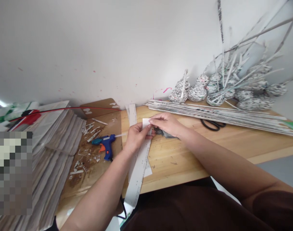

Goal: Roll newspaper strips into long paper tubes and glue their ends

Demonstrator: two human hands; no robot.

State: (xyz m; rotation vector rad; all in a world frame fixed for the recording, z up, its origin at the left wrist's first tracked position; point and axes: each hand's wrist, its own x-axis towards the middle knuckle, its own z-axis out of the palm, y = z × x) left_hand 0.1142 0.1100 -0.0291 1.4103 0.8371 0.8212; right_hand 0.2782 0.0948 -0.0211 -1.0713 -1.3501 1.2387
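My left hand [137, 134] is closed round the upper part of a long white paper strip [138, 176], which has small printed marks along it. The strip slants down past the table's front edge. At its top end my right hand [166, 123] pinches the edge with thumb and fingers, close beside the left. Beneath the right hand lies a dark grey, mesh-like thing [170, 134], partly covered. More white paper strips [132, 115] lie flat on the table under and behind my left hand.
Left of my hands, a blue glue gun [107, 143] lies on brown board among paper scraps [79, 168]. A tall newspaper stack [57, 144] stands further left. To the right are rolled paper sticks [209, 112], black-handled scissors [212, 125] and several woven paper gourd shapes [196, 91].
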